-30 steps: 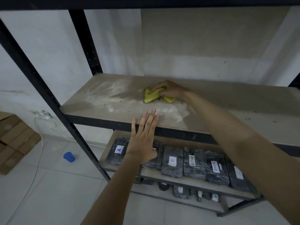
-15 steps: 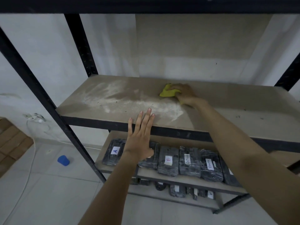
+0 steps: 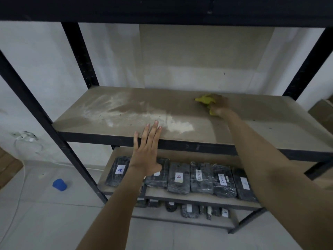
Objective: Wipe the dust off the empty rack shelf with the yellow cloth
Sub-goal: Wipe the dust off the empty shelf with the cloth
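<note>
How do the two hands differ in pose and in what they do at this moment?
The left hand is flat with straight, spread fingers and holds nothing; the right hand is curled over the yellow cloth. The left hand is at the front edge of the shelf, near the white dust; the right hand is further back, on the darker right part. Both reach to the same shelf.

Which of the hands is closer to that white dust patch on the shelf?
Left. The left hand reaches over the shelf's front edge, fingertips by the white dust patch. The right hand grips the yellow cloth farther right, apart from it.
</note>
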